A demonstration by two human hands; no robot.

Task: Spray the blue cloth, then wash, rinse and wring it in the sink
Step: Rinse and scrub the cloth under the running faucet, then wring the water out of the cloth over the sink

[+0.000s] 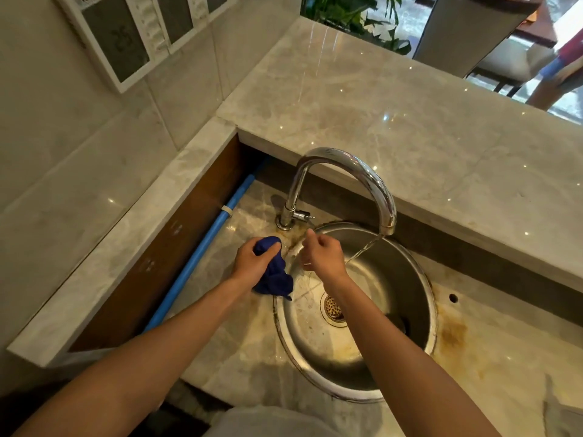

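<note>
Left hand (256,263) fisted round bunched blue cloth (273,275), held over counter beside round steel sink (422,279); right hand (320,257) loosely curled, empty, near running faucet (356,171): no spray bottle visible, washing apparently underway, wringing outstanding.

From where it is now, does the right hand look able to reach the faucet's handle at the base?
Probably yes. The right hand hangs over the sink's left rim, empty as far as I can tell, with the small handle just beyond its fingertips. Nothing sits between them; the left hand holds the blue cloth off to the side.
</note>
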